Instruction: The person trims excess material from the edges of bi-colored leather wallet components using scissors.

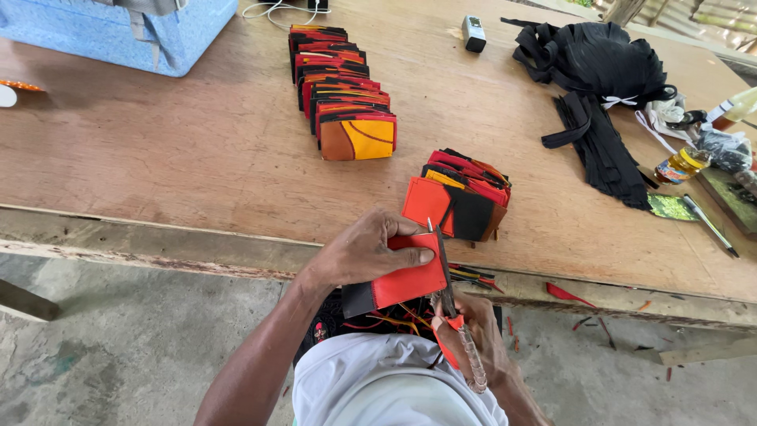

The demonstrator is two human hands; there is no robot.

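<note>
A broad, worn plywood worktop (197, 142) fills the upper part of the head view, its front edge running above a grey concrete floor (118, 347). At the worktop's far left corner sits a pale blue box (118, 31); far right of it lies a heap of black fabric strips (599, 87). A long overlapping row of sewn red, orange and black leather pouches (343, 95) runs down the middle of the worktop, and a smaller fanned stack of the same pouches (461, 193) lies nearer the front edge. Among the clutter by the right edge stands a small bottle of amber liquid (682, 164), and a little grey device (474, 33) rests at the far side.

Just below the worktop's front edge, over the person's lap, the left hand (367, 252) pinches a flat red and black leather pouch (402, 280), thumb laid across its top face and fingers curled beneath. The right hand (473, 335) is closed around the orange-red handles of a pair of scissors (445, 296) (blades upright, running along the pouch's right edge). Red and orange trimmings (568, 296) lie scattered on the front edge and in the lap.
</note>
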